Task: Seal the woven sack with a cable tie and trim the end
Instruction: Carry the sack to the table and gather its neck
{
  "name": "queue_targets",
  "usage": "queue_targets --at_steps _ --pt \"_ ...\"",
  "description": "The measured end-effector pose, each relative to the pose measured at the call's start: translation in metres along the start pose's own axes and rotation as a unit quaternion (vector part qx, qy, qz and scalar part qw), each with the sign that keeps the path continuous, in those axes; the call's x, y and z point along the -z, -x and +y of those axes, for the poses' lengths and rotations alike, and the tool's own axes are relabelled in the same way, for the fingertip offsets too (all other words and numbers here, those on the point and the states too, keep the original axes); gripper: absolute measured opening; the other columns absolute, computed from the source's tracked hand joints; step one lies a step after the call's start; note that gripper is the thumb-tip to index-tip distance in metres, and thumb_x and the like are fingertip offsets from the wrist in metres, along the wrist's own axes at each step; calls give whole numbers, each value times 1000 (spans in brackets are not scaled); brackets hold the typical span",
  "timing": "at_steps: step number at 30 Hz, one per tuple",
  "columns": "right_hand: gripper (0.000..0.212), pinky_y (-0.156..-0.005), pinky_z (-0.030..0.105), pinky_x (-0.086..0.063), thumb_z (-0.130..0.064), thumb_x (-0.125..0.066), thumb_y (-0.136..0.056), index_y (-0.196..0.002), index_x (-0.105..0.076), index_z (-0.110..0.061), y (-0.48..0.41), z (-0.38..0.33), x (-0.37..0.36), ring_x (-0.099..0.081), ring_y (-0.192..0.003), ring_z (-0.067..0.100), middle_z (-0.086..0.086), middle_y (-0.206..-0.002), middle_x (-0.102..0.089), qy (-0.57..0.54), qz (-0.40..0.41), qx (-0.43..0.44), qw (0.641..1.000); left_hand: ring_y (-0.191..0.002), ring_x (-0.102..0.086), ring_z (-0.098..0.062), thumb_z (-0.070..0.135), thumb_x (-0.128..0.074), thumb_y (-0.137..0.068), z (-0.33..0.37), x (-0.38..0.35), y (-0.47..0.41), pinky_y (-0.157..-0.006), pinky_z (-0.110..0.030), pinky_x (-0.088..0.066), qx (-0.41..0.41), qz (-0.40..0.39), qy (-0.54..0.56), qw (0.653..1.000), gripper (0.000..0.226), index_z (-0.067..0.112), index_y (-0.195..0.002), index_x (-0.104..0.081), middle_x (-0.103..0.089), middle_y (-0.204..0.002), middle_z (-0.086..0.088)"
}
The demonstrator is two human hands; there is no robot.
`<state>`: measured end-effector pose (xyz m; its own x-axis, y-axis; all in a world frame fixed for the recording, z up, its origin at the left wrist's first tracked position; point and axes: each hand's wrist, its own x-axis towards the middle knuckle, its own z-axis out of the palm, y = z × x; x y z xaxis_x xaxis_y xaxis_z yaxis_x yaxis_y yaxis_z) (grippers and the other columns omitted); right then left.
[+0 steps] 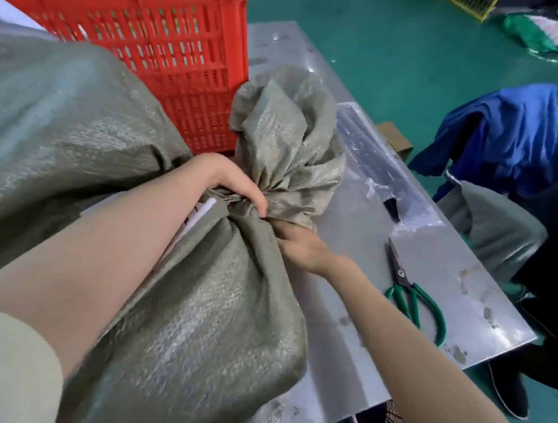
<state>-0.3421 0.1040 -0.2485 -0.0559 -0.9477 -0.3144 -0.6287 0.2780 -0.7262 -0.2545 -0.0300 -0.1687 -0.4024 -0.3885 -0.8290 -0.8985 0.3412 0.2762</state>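
Left hand point(235, 186) fingers clamped round the gathered neck of the woven sack point(212, 307), right hand point(301, 248) fingers pinching the same neck from below, green-handled scissors point(414, 291) lying apart on the table point(454, 271)

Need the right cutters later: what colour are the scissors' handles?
Green, on the scissors lying on the metal table; head view.

Coarse woven plastic sack point(198, 306), dull scuffed metal table point(436, 272), glossy red plastic crate point(145, 25)
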Motion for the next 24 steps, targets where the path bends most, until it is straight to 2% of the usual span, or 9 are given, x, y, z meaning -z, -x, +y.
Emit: queue_targets --at_steps 3,5,8,10,12,15,19,22,24 --pt "52 -108 31 -35 -46 -51 -86 -133 -51 -24 -1 8 9 -46 -129 17 -1 -140 -52 50 13 8 999 -77 -57 -14 39 -69 -66 -28 3 10 -56 -12 -48 3 30 68 997 29 18 -84 -62 -63 -90 -3" --pt "32 -89 26 -41 -14 -55 -87 -117 -64 -6 -8 -4 1 -58 -106 17 8 -116 -66 -35 79 -9 996 -66 -54 -12 34 -68 -66 -42 5 10 -46 -11 -45 -12 47 106 993 18 19 -70 -59 -60 -76 -1" --pt "27 -81 31 -40 -13 -47 -86 -93 -64 6 -17 -34 -13 -57 -91 23 17 -92 -65 -129 216 -50 967 -44 -58 -11 25 -62 -71 -59 10 15 -42 -12 -42 -22 54 191 980 14 15 -61 -59 -60 -56 -3" --pt "34 -103 43 -32 -21 -42 -86 -102 -63 0 -22 -48 -6 -52 -113 32 20 -112 -63 96 253 -65 960 -34 -56 -9 20 -60 -66 -67 14 18 -38 -8 -41 -28 51 229 972 17 15 -50 -63 -61 -43 1" --pt "39 -112 63 -8 -24 -40 -90 -118 -60 -7 -32 -52 14 -38 -131 30 15 -128 -56 297 250 -45 921 -35 -56 -10 20 -63 -50 -70 16 20 -42 -11 -44 -30 47 247 967 8 14 -45 -64 -61 -42 1" --pt "46 -106 72 3 -25 -44 -89 -133 -50 -17 -45 -58 26 -24 -140 28 8 -141 -46 327 231 -39 916 -35 -56 -10 24 -65 -60 -67 12 20 -44 -13 -44 -31 61 263 962 14 16 -50 -61 -61 -42 2" --pt "34 -107 48 -32 -17 -50 -80 -111 -60 -4 -38 -55 5 -46 -122 35 18 -124 -57 5 280 -158 947 -34 -57 -8 17 -50 -87 -63 9 21 -40 -9 -44 -34 60 260 963 30 15 -58 -59 -62 -42 4" --pt "23 -63 26 -48 -32 -45 -92 -88 -58 -14 -31 -46 10 -61 -76 26 11 -89 -69 -438 191 -235 847 -34 -57 -12 19 -57 -71 -67 12 23 -42 -12 -47 -26 31 300 953 29 12 -44 -66 -63 -42 -1" --pt "34 -61 28 -46 -48 -40 -91 -83 -52 -17 -38 -36 17 -59 -74 23 7 -86 -66 -604 103 -201 765 -34 -56 -13 20 -56 -65 -69 13 23 -43 -14 -47 -26 19 298 954 27 12 -41 -65 -61 -42 -1"
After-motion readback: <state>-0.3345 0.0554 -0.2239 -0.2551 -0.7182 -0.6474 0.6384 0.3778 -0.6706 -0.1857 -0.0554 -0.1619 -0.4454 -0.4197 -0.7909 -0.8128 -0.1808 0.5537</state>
